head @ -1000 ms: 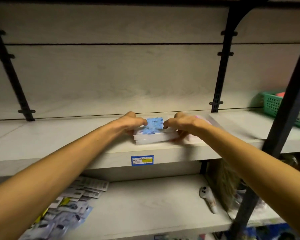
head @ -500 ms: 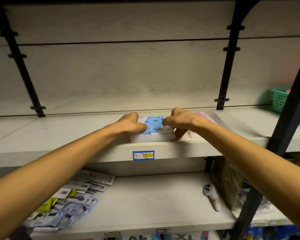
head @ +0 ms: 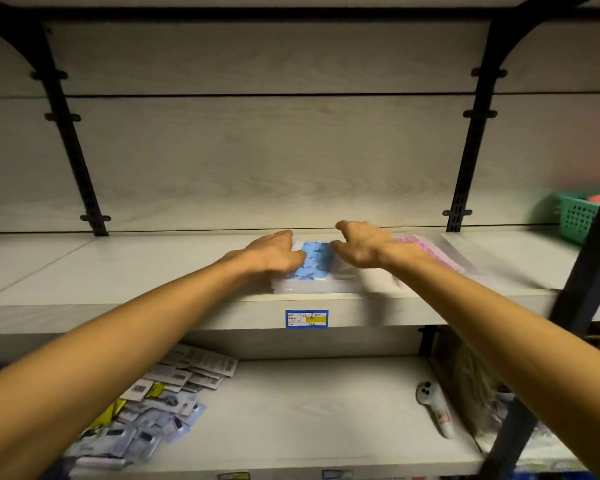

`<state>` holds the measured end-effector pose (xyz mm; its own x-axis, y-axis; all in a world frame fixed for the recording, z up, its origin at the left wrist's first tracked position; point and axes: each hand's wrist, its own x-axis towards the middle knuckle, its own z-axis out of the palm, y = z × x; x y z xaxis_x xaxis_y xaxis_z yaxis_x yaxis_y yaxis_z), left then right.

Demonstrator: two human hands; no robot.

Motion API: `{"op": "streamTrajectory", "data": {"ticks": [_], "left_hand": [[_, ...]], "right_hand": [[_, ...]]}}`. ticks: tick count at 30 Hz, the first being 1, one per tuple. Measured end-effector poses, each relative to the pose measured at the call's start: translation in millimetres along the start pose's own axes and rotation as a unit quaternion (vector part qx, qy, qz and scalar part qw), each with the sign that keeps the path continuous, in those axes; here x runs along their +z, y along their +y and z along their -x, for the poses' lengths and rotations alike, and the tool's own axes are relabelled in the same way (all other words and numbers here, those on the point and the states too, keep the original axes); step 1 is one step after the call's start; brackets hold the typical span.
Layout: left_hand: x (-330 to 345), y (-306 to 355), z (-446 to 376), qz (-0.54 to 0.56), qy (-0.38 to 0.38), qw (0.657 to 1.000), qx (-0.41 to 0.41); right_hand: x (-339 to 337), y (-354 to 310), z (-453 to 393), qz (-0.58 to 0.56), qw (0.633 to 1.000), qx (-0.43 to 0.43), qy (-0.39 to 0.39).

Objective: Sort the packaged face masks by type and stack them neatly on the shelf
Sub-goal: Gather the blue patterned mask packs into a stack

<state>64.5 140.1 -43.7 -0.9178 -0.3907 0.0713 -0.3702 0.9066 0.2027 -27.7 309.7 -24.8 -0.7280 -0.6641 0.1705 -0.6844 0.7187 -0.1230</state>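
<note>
Head view looks at a pale wooden shelf (head: 118, 271) with two bare arms reaching onto it. A stack of blue-patterned mask packs (head: 314, 268) sits at the front edge of that shelf, just above a blue and yellow price label (head: 306, 319). The left hand (head: 274, 254) rests on the left end of the stack, fingers curled down over the top pack, so its grip looks closed on the stack, though the fingertips are hidden. The right hand (head: 361, 247) is at the right end of the same stack, fingers bent and the thumb tip touching the top pack; whether it truly clamps the stack or only touches it, I cannot tell. Just beside the stack to the right, partly under the right wrist, lies a pink mask pack (head: 426, 251) in clear wrapping, blurred. Farther right on the same shelf stands a green basket (head: 575, 216), partly hidden by a black post (head: 582, 289). On the lower shelf (head: 309, 410), a loose heap of small packets (head: 160, 400) lies at the left under the left forearm, well apart from a white controller (head: 433, 407) lying at the right.
</note>
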Motion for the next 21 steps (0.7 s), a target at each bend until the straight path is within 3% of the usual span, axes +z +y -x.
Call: {"op": "streamTrajectory", "data": {"ticks": [3, 7, 21], "left_hand": [[10, 1, -3, -0.014, -0.018, 0.999, 0.023], [26, -10, -3, 0.002, -0.065, 0.998, 0.021], [45, -19, -17, 0.018, -0.071, 0.997, 0.019]], "right_hand": [[29, 0, -14, -0.041, 0.997, -0.053, -0.028], [58, -2, -24, -0.047, 0.996, -0.049, -0.049], [76, 5, -39, -0.079, 0.992, -0.038, -0.091]]}}
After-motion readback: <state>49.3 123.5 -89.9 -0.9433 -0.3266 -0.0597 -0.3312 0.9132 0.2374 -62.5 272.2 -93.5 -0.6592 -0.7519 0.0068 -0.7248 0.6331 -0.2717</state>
